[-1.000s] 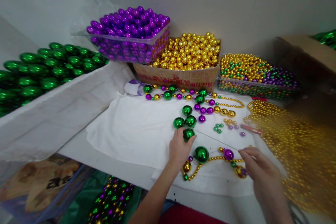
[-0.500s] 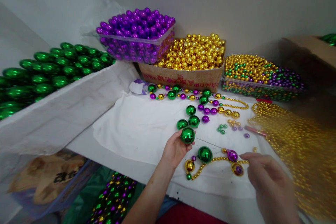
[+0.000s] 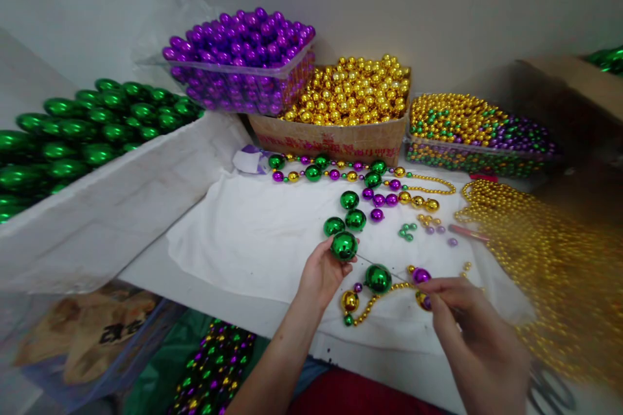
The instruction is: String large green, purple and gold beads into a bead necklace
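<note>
My left hand (image 3: 322,273) is closed on a large shiny green bead (image 3: 344,245), held just above the white cloth (image 3: 253,233). My right hand (image 3: 474,331) is pinched on a thin wire or needle that runs up-left to that bead. Beneath the wire lies a partly strung strand (image 3: 377,288) with a green ball, gold and purple beads. Three more loose green beads (image 3: 349,213) sit just beyond my left hand.
Behind stand a clear tub of purple balls (image 3: 243,58), a cardboard box of gold balls (image 3: 348,94) and a tray of mixed small beads (image 3: 477,133). A long box of green balls (image 3: 82,136) runs along the left. Gold bead strings (image 3: 545,266) heap at right. A finished strand (image 3: 350,175) lies at the cloth's back.
My left hand has lifted the green bead off the cloth and turned it toward the wire. My right hand has moved left, closer to the strand.
</note>
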A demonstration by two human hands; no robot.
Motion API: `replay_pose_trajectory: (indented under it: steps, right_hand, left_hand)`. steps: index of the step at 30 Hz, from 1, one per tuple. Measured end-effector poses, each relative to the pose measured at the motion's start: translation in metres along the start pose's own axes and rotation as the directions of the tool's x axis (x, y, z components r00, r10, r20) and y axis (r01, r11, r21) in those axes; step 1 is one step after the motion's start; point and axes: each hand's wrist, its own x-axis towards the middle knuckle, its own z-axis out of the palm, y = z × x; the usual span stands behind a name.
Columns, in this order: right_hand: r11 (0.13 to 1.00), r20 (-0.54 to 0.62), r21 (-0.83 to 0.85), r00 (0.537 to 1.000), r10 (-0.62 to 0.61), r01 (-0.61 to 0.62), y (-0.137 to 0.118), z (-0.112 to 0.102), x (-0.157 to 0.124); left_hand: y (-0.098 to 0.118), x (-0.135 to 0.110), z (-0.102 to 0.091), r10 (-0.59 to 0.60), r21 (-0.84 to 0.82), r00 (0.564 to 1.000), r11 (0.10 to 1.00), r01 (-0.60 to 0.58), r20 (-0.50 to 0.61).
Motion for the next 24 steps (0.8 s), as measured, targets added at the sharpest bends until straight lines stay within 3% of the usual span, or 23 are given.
replay_pose_trajectory:
  steps: [11,24]
  right_hand:
    - [0.975,0.092,-0.030,0.972,-0.215,0.219,-0.011,0.007,0.005]
    - [0.953,0.081,-0.085,0.955,-0.285,0.292,-0.014,0.007,0.007]
  left_hand:
    - [-0.001,0.001,0.000,0.020,0.031,0.999,0.999,-0.019,-0.040]
    - [-0.004,0.000,0.000,0.013,0.051,0.999,0.999,-0.010,-0.051]
